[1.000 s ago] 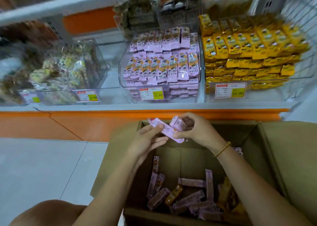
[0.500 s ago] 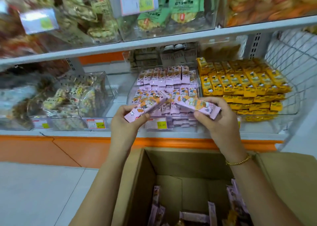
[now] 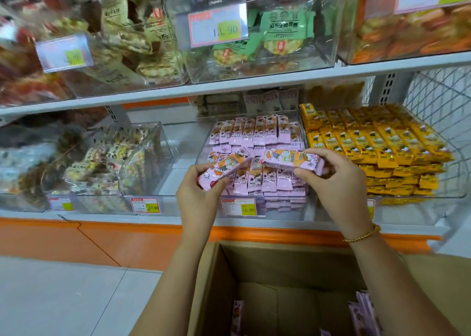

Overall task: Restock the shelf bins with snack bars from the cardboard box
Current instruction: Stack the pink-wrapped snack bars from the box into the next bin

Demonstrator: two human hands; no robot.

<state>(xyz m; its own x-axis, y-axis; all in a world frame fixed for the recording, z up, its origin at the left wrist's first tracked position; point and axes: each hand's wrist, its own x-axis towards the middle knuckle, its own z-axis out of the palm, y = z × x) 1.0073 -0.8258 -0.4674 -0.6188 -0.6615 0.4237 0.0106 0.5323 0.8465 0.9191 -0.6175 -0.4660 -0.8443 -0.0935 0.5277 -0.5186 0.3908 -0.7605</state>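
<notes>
My left hand point(image 3: 197, 198) grips a pink snack bar point(image 3: 224, 168) by its lower end, tilted up to the right. My right hand point(image 3: 336, 182) pinches a small stack of pink snack bars point(image 3: 290, 160) held level. Both hands hover in front of the clear bin of pink bars point(image 3: 257, 144) on the lower shelf. The open cardboard box point(image 3: 221, 267) stands below my arms, with a few pink bars point(image 3: 237, 315) visible inside.
A bin of yellow bars point(image 3: 369, 142) sits right of the pink bin, beside a wire mesh panel point(image 3: 438, 101). Clear bins of mixed snacks point(image 3: 114, 157) stand to the left. An upper shelf point(image 3: 229, 85) holds bins of green and brown packets. Grey floor lies lower left.
Both hands have lifted the pink bars out of the box and up to the front of the pink bin. The view has tilted upward toward the shelves.
</notes>
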